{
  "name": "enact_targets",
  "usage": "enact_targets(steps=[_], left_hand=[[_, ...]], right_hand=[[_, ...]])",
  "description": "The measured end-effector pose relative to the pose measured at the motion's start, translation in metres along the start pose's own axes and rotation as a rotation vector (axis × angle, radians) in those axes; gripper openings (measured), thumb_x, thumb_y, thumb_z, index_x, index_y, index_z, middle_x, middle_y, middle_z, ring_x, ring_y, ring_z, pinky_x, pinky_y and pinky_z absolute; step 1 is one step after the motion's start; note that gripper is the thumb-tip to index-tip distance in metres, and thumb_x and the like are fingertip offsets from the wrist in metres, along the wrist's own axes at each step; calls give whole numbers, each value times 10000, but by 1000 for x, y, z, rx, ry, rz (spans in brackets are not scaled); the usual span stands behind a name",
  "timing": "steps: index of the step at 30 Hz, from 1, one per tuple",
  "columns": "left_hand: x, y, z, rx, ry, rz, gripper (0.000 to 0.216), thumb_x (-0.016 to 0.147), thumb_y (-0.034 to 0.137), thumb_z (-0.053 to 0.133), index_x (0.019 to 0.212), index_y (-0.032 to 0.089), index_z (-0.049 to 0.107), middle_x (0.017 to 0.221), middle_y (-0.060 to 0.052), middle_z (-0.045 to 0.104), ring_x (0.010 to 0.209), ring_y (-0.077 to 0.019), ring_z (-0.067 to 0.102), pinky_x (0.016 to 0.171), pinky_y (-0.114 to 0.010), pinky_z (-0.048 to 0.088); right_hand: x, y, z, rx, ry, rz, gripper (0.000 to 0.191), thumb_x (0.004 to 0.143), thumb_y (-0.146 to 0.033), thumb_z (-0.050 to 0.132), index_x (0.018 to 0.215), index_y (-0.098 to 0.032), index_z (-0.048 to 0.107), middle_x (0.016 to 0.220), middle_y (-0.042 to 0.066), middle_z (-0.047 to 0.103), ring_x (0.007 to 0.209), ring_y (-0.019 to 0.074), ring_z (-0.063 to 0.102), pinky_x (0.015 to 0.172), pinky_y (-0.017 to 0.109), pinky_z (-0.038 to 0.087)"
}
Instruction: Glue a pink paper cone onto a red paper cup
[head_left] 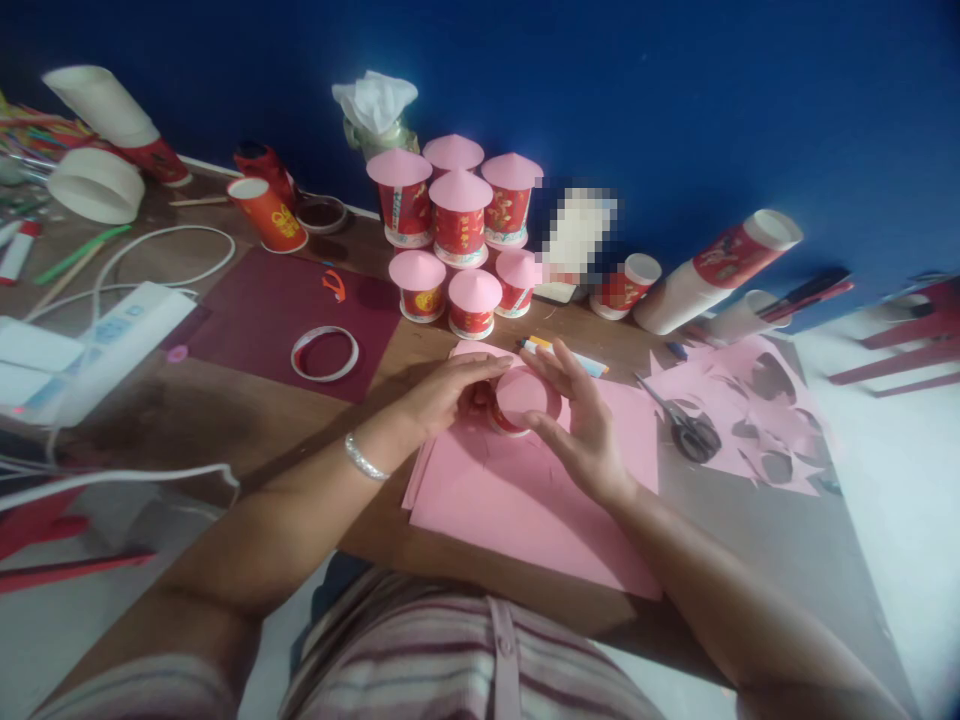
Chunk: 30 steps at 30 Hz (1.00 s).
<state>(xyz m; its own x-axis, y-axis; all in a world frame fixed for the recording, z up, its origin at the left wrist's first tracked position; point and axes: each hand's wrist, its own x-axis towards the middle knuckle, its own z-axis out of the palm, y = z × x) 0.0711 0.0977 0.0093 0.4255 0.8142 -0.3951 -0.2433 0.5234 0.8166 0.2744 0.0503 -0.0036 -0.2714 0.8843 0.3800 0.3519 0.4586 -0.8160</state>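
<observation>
Between my hands, above a stack of pink paper sheets [570, 520], is a short red paper cup piece topped by a pink paper cone [523, 397]. My left hand [457, 390] curls around its left side, fingers partly hidden. Cupped against the right edge of the cone is my right hand [585, 425], its thumb at the front and fingers at the back. Just behind them lie an orange-and-white marker [570, 355] and the finished-looking group of red cups with pink cone tops [461, 205].
Scissors [694, 435] rest beside cut pink paper scraps [772, 420] at the right. Stacked paper cups [720, 270] lean near the wall. To the left are a cut cup ring [325, 354], an orange-red cup [270, 215] and a white power strip [112, 350] with cables.
</observation>
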Motion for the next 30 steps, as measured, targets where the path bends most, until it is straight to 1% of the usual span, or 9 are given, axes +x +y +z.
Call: enact_targets(steps=[4,10,16,19,21,23,24,26,30], left_hand=[[-6,-2,-6,73,-44,7,510,682,514,912,770,182,536,627,50,524,531,-74,464,522,-231,298],[-6,-7,-10,159,-90,29,551,666,468,943,772,192,477,628,62,546,547,-65,480,540,-221,276],[-6,-5,-11,214,-82,57,524,689,440,938,767,186,487,660,71,491,579,-57,420,559,-225,289],[-14,-1,-10,324,27,273,430,759,453,905,842,173,589,810,25,582,708,-86,527,674,-238,427],[-20,1,-9,514,114,488,373,824,444,868,1040,193,696,1044,-40,686,903,-141,629,830,-284,513],[-24,2,-8,738,104,698,415,874,408,834,1234,235,721,1296,-85,681,1191,-213,644,1032,-354,530],[-24,1,-8,832,86,788,441,886,394,826,1287,248,715,1339,-90,674,1264,-232,631,1106,-390,516],[-23,-2,-9,967,30,881,467,919,378,797,1358,260,690,1382,-96,673,1339,-247,615,1183,-445,496],[-16,-6,-13,1055,-11,951,423,939,358,775,1344,258,703,1363,-104,705,1317,-255,645,1164,-497,531]], right_hand=[[-2,2,-5,14,22,4,814,1002,-444,719,1673,-335,271,1528,105,643,1552,302,476,1291,636,396],[-3,3,-1,-27,8,-19,855,978,-387,765,1671,-339,266,1492,100,674,1547,287,482,1266,610,440],[-3,1,-2,-62,14,-6,853,968,-388,777,1664,-346,287,1486,101,678,1524,297,514,1272,613,430],[-4,2,-8,0,22,-12,763,1028,-388,689,1669,-341,279,1540,109,632,1513,297,528,1283,611,412],[-4,4,-13,27,44,-16,724,1049,-397,651,1669,-338,282,1579,117,593,1502,309,541,1284,623,403],[-3,6,-15,35,52,-20,741,1039,-409,667,1669,-338,283,1610,122,560,1489,322,554,1283,637,397],[-3,6,-16,34,45,-21,757,1030,-410,681,1669,-339,282,1614,122,555,1488,324,555,1282,642,397],[-2,7,-16,24,18,-17,784,1018,-402,704,1672,-341,276,1586,117,586,1504,319,538,1281,645,399],[-2,6,-14,-16,-32,-7,836,998,-366,738,1680,-348,256,1506,96,662,1532,299,500,1286,623,409]])
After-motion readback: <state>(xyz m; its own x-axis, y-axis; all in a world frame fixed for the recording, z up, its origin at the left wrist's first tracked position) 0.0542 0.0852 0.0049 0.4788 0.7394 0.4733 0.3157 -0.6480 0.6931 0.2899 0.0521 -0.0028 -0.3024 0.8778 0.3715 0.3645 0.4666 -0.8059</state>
